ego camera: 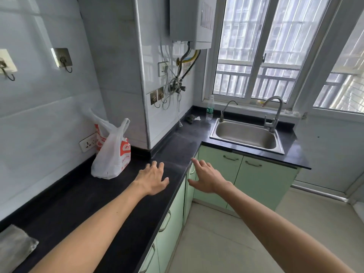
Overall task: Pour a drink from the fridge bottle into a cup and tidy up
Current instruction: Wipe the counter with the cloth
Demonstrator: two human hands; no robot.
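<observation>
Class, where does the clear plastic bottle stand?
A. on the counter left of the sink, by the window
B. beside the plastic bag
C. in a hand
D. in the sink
A: the bottle stands upright on the dark counter, just left of the sink, under the window.

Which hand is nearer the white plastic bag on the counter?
Left. The left hand is over the dark counter, just right of the plastic bag; the right hand is farther right, past the counter's edge, in front of the green cabinets.
</observation>
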